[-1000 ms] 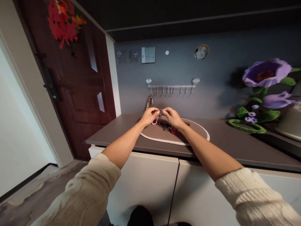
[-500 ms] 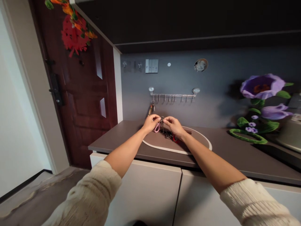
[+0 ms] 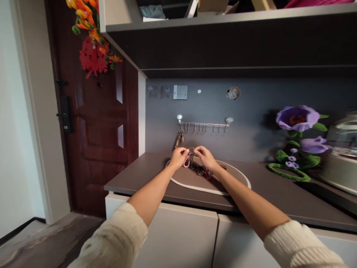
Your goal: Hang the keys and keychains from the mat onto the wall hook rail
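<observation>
Both hands are raised over an oval brown tray with a white rim on the counter. My left hand and my right hand pinch a bunch of keys between them, with a metal ring at the top and a pink carabiner hanging below. More keys and a red piece lie in the tray under my right wrist. A hook rail is fixed to the grey wall right above the hands, with one key set hanging from its left end.
A dark red door with a red and orange ornament stands at the left. Purple fabric flowers sit on the brown counter at the right, beside a blurred metal pot. A shelf overhangs above.
The view has tilted upward, so the shelf above now shows. Both hands stay pinched on the keys over the tray, close together.
</observation>
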Tool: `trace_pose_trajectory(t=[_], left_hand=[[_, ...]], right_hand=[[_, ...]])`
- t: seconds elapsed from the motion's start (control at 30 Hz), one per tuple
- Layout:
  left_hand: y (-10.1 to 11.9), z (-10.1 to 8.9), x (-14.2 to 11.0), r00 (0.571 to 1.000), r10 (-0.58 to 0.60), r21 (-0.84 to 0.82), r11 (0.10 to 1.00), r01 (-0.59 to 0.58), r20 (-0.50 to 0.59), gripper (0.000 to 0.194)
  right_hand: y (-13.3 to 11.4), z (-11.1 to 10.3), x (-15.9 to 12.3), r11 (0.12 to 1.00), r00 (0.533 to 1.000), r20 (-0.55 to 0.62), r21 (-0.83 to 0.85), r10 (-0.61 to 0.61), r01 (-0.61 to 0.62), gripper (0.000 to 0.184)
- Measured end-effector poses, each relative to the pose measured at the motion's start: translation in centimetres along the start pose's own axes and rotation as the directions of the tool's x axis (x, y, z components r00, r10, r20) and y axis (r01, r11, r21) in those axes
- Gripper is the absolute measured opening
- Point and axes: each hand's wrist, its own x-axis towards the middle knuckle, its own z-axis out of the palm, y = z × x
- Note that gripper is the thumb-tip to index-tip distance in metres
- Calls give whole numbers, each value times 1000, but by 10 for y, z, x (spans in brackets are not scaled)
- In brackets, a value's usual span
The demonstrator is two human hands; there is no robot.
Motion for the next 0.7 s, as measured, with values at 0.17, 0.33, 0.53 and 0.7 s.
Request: trace_pose_trajectory(t=[0.17, 0.33, 0.53, 0.7], left_hand=[[-10, -2, 2, 993, -12, 189, 981, 34, -113, 31], [-14, -2, 2, 990, -3, 299, 953, 46, -141, 32], [-14, -3, 1, 983, -15, 442, 892, 94, -181, 32], [-12, -2, 0, 976, -97, 515, 837, 185, -194, 31]], right_hand=[[-5, -2, 18, 999, 1000, 4, -54, 1, -1, 21], [-17, 0, 45, 998, 997, -54, -25, 59, -61, 12], [-24, 8, 75, 992, 988, -120, -60, 101, -109, 9], [-26, 18, 97, 976, 961, -225, -109, 158, -186, 12]])
